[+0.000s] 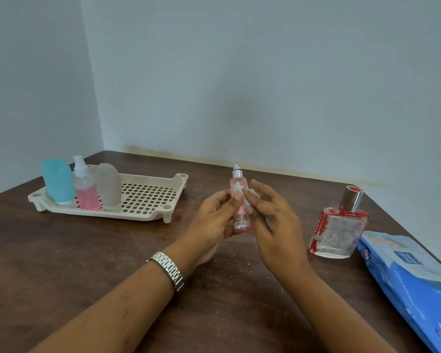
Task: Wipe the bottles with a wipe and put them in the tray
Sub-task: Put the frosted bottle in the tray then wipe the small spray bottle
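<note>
Our left hand point(214, 217), its fingers curled round a slim pink clear-plastic spray bottle point(241, 223), upright above the dark wood-grain counter point(87, 250), silver nozzle pointing up, our right hand point(274, 225) pinching a crumpled white wipe point(250, 197) against its side, cream perforated plastic tray point(138, 215) well apart at left

Brown table point(87, 263) bears a tray point(127, 216) (cream), glass bottle point(339, 230) and blue wipes pack point(413, 284).
</note>
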